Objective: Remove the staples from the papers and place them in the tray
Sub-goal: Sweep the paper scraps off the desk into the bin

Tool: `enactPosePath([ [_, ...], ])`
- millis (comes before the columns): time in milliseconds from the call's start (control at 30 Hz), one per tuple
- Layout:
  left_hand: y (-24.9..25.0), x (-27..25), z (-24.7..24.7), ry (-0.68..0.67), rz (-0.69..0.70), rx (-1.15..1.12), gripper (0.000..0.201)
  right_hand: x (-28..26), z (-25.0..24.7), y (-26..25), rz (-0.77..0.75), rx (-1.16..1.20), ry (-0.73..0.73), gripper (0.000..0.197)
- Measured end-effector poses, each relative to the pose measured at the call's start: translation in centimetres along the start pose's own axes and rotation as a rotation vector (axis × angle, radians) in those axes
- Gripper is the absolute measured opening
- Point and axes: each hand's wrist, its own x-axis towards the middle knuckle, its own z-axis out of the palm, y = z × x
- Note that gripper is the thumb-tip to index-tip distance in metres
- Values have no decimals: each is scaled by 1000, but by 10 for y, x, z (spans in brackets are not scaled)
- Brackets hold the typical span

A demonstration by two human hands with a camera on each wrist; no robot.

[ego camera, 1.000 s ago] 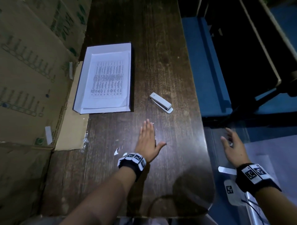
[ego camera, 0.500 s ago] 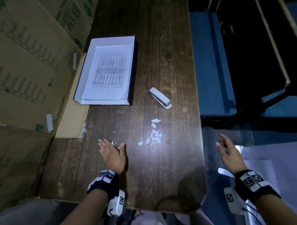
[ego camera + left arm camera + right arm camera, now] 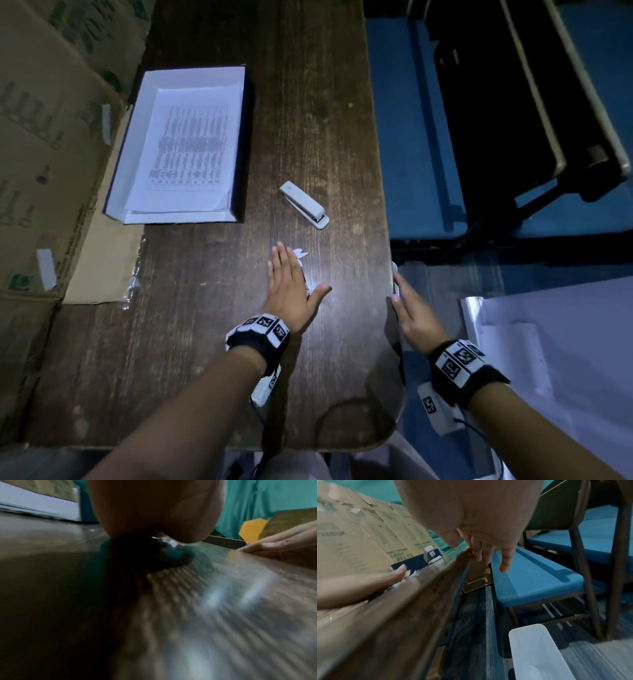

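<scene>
A white tray (image 3: 191,73) at the table's far left holds a stack of printed papers (image 3: 191,150). A white stapler (image 3: 303,204) lies to its right. My left hand (image 3: 289,281) lies flat on the table with straight fingers, covering most of a pile of small white paper scraps (image 3: 301,254). My right hand (image 3: 406,305) has straight fingers against the table's right edge, level with the left hand. In the right wrist view the right hand (image 3: 479,520) reaches along the edge, and the left hand (image 3: 368,582) rests among the scraps (image 3: 412,573).
Flattened cardboard (image 3: 44,137) stands along the left of the dark wooden table (image 3: 205,342). A blue bench (image 3: 411,137) stands just right of the table. A white plastic bin (image 3: 536,649) sits on the floor below the table's right edge.
My left hand has moved right from the table's left front onto the scrap pile. My right hand has come in from the side to the table's right edge.
</scene>
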Motion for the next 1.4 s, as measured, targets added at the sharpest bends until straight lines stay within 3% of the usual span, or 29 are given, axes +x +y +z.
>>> enactPosePath([
  [300, 54, 11, 7, -72, 197, -52, 96, 12, -9, 52, 95, 0, 73, 50],
  [367, 55, 10, 5, -44, 197, -80, 99, 24, -17, 81, 225, -55, 87, 51],
  [500, 43, 11, 4, -31, 180, -14, 108, 50, -18, 151, 566, -167, -17, 57],
  [633, 34, 12, 9, -46, 207, 5, 114, 79, 2, 205, 731, -255, -118, 55],
  [933, 20, 16, 15, -13, 291, 6, 111, 143, 77, 287, 802, -296, -198, 46],
  [1033, 21, 50, 18, 31, -2, -132, 129, 158, 93, 304, 794, -361, -216, 35],
  [1067, 19, 56, 20, 15, -32, -158, 131, 161, 96, 308, 797, -381, -215, 32],
  [1133, 16, 55, 18, 40, 31, -181, 128, 166, 96, 313, 791, -403, -203, 32],
  [1233, 16, 24, 14, 2, 295, 46, 121, 160, 89, 306, 789, -404, -183, 33],
  [1400, 26, 16, 9, -18, 259, 43, 124, 133, 53, 261, 758, -430, -130, 32],
])
